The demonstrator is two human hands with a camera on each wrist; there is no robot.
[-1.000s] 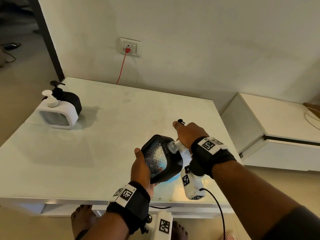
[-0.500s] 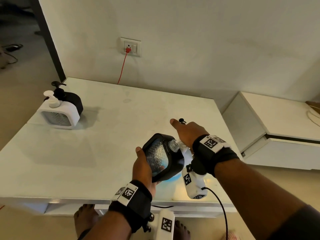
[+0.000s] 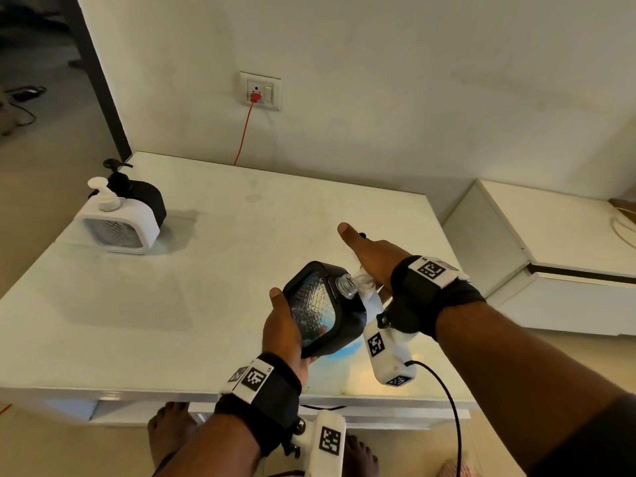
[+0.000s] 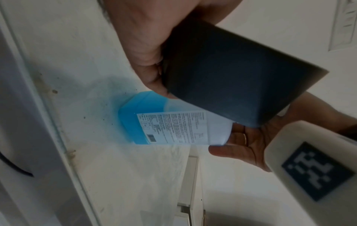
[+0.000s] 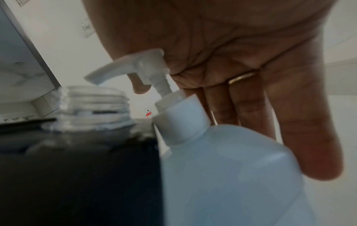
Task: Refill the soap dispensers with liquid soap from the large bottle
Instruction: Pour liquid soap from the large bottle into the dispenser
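Pumping is in hand: left hand (image 3: pixel 285 325) grips the tilted black dispenser (image 3: pixel 323 304), its neck open. Right hand (image 3: pixel 373 259), fingers straight, presses the large bottle's pump (image 5: pixel 135 67) just beside that neck. Next, I judge, aim the nozzle over the opening.

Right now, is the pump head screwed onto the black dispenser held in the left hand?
No. The black dispenser shows a bare threaded neck, with no pump on it, in the left hand.

Two dispensers (image 3: pixel 127 215) crowd the table's (image 3: pixel 223 270) far-left corner; middle lies open.

Black dispenser (image 3: pixel 327 304) — quilted clear face; bottle (image 4: pixel 173 126) — blue soap.
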